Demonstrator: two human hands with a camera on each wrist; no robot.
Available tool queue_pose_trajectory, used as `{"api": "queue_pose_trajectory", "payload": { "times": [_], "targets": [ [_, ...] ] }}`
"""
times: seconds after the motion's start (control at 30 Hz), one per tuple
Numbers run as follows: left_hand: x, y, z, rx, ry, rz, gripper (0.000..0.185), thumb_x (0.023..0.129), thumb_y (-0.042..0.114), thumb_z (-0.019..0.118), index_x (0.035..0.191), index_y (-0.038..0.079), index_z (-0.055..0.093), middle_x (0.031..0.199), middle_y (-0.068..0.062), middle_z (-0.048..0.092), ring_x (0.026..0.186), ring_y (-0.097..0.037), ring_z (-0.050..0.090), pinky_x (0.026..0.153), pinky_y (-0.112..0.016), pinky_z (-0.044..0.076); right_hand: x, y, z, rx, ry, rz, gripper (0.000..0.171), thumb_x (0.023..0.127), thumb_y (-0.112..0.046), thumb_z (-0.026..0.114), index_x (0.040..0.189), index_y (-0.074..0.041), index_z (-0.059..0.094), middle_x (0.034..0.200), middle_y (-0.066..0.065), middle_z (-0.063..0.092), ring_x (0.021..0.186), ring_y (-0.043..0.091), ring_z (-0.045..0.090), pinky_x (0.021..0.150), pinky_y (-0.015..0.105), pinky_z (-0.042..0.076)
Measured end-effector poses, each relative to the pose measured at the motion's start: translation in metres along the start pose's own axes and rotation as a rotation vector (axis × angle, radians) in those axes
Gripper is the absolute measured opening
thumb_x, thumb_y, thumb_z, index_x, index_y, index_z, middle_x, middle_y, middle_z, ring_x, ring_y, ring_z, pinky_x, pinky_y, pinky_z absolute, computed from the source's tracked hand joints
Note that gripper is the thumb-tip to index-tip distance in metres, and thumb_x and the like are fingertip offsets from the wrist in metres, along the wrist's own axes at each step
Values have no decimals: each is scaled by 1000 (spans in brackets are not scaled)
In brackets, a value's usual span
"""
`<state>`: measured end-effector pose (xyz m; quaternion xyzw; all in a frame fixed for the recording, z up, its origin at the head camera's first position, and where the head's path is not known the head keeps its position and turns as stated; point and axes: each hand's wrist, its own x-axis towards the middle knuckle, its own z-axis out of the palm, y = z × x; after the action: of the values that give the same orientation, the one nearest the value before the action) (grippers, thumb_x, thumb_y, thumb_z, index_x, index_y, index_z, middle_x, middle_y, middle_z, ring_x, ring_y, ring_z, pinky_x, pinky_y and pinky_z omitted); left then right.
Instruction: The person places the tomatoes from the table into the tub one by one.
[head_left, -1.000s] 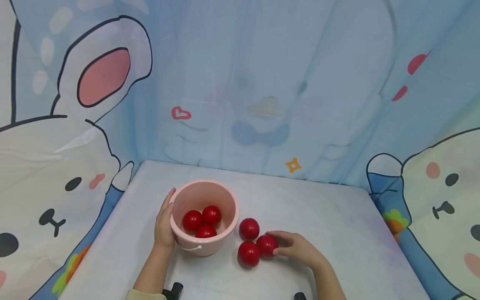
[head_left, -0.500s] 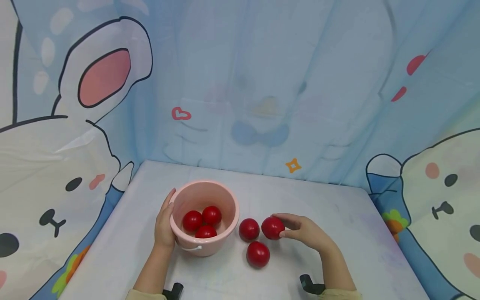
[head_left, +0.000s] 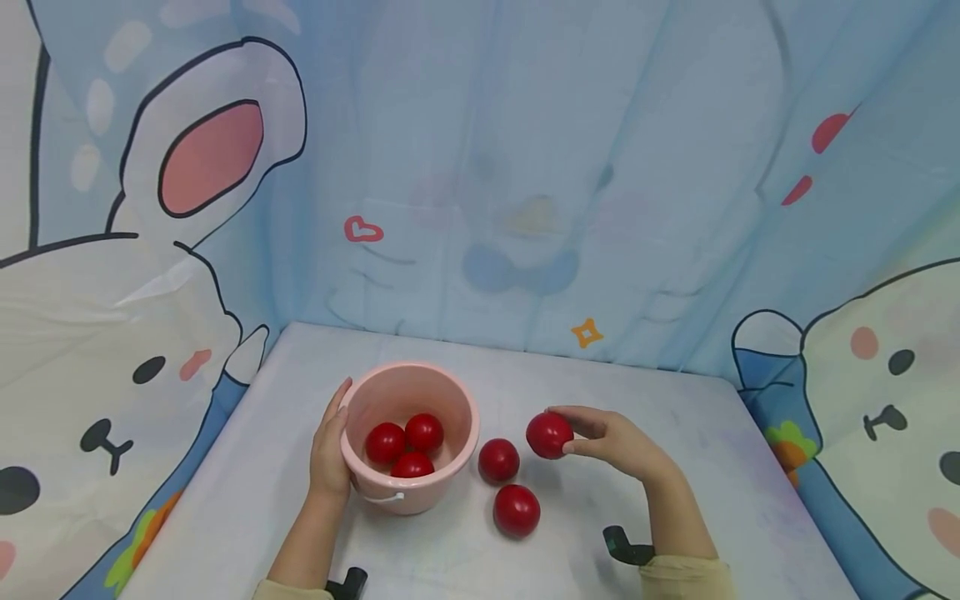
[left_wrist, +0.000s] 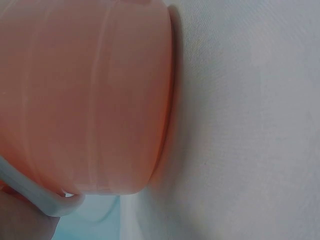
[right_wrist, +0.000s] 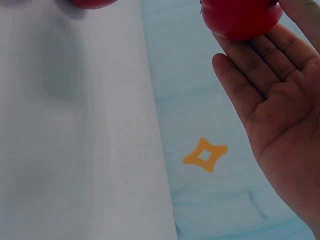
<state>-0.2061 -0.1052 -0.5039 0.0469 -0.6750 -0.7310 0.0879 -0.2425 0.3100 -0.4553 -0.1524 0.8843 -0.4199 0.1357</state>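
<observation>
Evidently steadying it, the left hand [head_left: 330, 450] curls against the side of the pink bucket [head_left: 408, 504], which holds three red balls on the desk [head_left: 675, 500]. The right hand [head_left: 618, 442] pinches a fourth red ball [head_left: 549, 435] in its fingertips, lifted just above two loose balls [head_left: 499, 460] beside the bucket.

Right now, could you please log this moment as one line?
left hand: holds pink bucket | right hand: pinches red ball, lifted | bucket: three balls | table: two balls

Playroom-like booth; cartoon bunny backdrop [head_left: 150, 250]
</observation>
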Motion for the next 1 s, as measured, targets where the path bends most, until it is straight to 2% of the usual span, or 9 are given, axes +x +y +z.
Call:
{"api": "queue_pose_trajectory", "payload": {
  "times": [0.3,0.43,0.77,1.0],
  "targets": [
    [0,-2,-1,-14,-12,13,44,103,43,33,147,50,36,157,20,35,149,-11,26,118,-57,28,9,-15,-14,-35,-12,-37,57,84,-44,76,137,-36,56,142,0,57,137,33,48,99,47,53],
    [0,-3,-1,-15,-17,15,44,103,42,33,147,50,36,158,17,34,149,-12,25,118,-58,29,11,-21,-18,-59,-7,-43,57,84,-44,75,137,-36,56,141,0,58,137,33,48,98,47,54],
    [0,-2,0,-18,-12,5,44,103,43,35,146,51,37,156,21,35,149,-11,26,117,-57,30,16,-33,-28,-80,-5,-46,60,84,-46,75,139,-35,55,140,0,58,137,32,48,99,48,53],
    [0,-1,0,-19,-10,10,45,103,40,35,147,48,36,159,13,34,150,-14,26,117,-58,29,21,-46,-37,-92,-6,-81,60,84,-45,75,140,-33,55,142,1,57,137,32,49,97,47,54]
  ]
}}
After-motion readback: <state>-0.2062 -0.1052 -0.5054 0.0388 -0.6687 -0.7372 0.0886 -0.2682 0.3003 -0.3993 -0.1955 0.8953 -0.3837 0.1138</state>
